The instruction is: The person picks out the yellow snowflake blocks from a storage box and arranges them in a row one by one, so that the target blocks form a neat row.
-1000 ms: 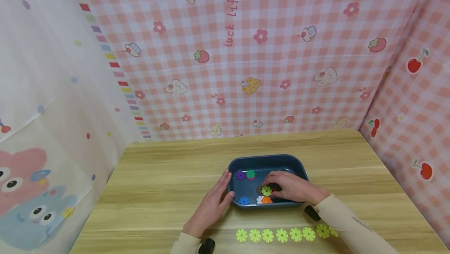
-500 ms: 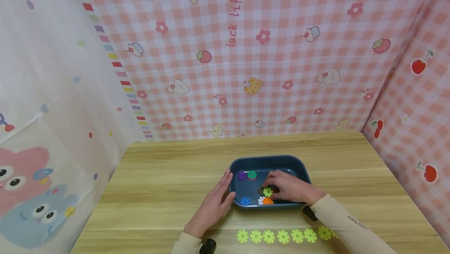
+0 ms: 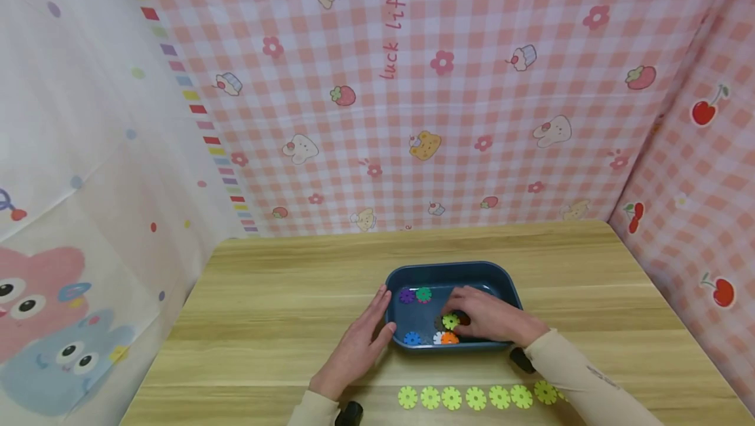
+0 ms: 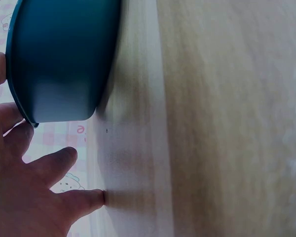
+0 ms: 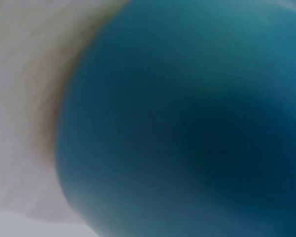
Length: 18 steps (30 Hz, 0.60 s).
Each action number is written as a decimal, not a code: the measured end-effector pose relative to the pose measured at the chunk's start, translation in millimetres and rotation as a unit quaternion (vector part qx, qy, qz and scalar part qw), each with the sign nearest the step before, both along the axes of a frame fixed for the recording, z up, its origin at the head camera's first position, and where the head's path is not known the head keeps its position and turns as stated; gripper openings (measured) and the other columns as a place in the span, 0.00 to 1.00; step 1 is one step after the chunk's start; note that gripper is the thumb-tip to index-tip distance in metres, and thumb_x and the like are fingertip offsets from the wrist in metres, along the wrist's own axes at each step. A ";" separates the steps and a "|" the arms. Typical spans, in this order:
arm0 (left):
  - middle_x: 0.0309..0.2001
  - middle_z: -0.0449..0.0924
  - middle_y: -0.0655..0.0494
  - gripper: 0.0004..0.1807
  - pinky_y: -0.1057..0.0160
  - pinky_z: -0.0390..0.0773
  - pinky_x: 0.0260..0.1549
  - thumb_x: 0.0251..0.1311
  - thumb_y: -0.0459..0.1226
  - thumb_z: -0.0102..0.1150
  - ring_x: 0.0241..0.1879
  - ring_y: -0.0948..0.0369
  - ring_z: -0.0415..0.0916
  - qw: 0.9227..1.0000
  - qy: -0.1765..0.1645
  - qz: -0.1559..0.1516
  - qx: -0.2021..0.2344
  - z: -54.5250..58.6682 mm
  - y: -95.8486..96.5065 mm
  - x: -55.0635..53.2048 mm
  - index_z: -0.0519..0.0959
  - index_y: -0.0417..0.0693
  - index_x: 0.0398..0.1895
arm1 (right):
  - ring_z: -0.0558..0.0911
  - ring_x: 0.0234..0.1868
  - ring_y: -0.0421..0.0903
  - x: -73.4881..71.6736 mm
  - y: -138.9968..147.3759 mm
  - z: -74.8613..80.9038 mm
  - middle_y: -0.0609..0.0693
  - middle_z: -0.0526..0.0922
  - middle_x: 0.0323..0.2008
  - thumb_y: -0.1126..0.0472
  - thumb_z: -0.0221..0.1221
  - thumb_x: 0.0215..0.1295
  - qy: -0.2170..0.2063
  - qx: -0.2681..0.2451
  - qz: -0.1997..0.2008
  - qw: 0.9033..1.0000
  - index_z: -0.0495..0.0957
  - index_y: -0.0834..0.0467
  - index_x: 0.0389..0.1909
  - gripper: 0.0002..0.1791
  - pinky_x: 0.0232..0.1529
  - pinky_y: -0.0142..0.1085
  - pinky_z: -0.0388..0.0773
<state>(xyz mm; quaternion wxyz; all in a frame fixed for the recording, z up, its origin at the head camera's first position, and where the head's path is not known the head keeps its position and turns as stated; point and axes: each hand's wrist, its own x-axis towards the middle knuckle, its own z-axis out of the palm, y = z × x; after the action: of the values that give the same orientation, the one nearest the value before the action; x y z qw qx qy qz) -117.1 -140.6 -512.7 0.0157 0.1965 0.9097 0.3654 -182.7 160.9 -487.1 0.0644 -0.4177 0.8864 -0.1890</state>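
Note:
A dark blue tray [image 3: 472, 270] stands on the table. My left hand [image 3: 356, 345] has its fingers spread and touches the tray's left end; the left wrist view shows its fingertips at the rim. Inside the tray, my right hand [image 3: 492, 314] pinches a yellow-green snowflake disc [image 3: 451, 321] between thumb and fingers. A dark brown disc [image 3: 439, 323] lies partly under it. Close by are a white disc [image 3: 438, 337] and an orange disc [image 3: 450, 338]. A blue disc [image 3: 412, 339], a purple disc [image 3: 407, 295] and a green disc [image 3: 423, 294] lie farther left. The right wrist view is filled by the blurred tray wall.
Several yellow-green snowflake discs [image 3: 476, 398] lie in a row on the wooden table [image 3: 283, 321], in front of the tray. My right sleeve [image 3: 580, 373] covers the row's right end. A checked cloth [image 3: 366, 118] hangs behind the table.
The head view has shifted slightly. Both hands stay nearly where they were, the left at the tray's end and the right in the tray at the yellow-green disc.

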 end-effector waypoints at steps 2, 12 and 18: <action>0.84 0.45 0.59 0.34 0.41 0.59 0.75 0.81 0.49 0.45 0.80 0.51 0.51 1.000 -0.001 0.000 -0.003 -0.5 -0.2 0.0 0.54 0.49 0.84 | 0.77 0.48 0.41 2.6 1.8 3.2 0.42 0.80 0.47 0.58 0.70 0.66 -0.009 -0.008 -0.012 1.000 0.86 0.53 0.50 0.12 0.49 0.41 0.81; 0.84 0.45 0.57 0.34 0.42 0.59 0.75 0.81 0.49 0.45 0.80 0.51 0.51 1.000 -0.003 0.000 -0.004 -0.5 -0.7 0.8 0.54 0.49 0.84 | 0.82 0.52 0.47 17.8 22.0 19.1 0.42 0.82 0.50 0.59 0.69 0.67 -0.020 -0.049 -0.047 0.997 0.84 0.54 0.52 0.14 0.52 0.47 0.83; 0.84 0.45 0.58 0.34 0.43 0.59 0.75 0.81 0.50 0.45 0.80 0.52 0.50 1.000 0.000 0.000 -0.001 0.1 -0.5 -0.4 0.54 0.49 0.84 | 0.81 0.55 0.51 28.3 36.4 25.5 0.44 0.82 0.50 0.61 0.69 0.67 -0.011 -0.069 -0.058 0.996 0.84 0.55 0.52 0.14 0.55 0.50 0.83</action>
<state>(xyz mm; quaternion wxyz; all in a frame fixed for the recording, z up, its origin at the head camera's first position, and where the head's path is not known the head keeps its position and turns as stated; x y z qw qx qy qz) -117.5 -141.2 -512.6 0.0159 0.1967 0.9100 0.3647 -154.4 197.3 -461.6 0.0338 -0.3667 0.8933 -0.2576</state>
